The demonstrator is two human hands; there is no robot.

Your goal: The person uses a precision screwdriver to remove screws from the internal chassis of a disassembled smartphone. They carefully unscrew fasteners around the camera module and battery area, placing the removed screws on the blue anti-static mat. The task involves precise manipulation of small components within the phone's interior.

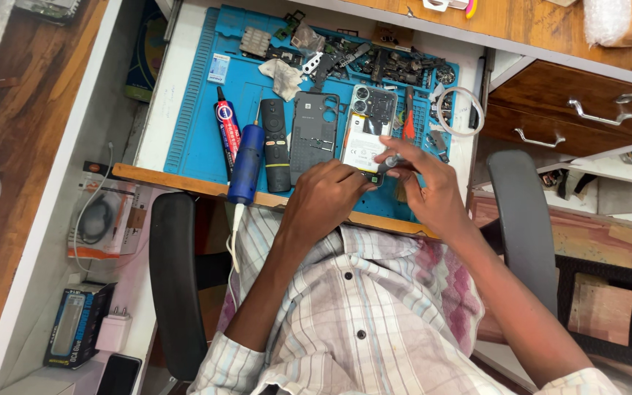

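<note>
So I'm at my bench with the opened smartphone with its back cover off and the pale battery and camera cluster showing (366,132) lying flat on the blue silicone repair mat (199,139), near the mat's front edge. My left hand (325,196) is resting on the lower left corner of the phone, fingers curled down against it to pin it in place. My right hand (427,184) is pinched shut around a small grey-handled screwdriver (393,162), with the tip down at the bottom end of the phone. I can't really make out exactly which screw or spot the tip is on, my fingers cover most of it.

Just left of the phone sits the dark grey plastic back cover with the camera cutouts (314,135), lying flat and almost touching the phone. Next to that is a slim black remote-shaped stick with a yellow-green band near the bottom (276,145), then a fat blue cylindrical electric tool with a white cable (247,162) hanging off the front of the desk, and a blue and red glue tube with a black nozzle (227,130).

Along the back of the mat there's a heap of dark phone parts and brackets (374,62) and a crumpled white cloth (283,76). A roll of clear tape (459,111) sits at the right edge, well apart from my hands.
</note>
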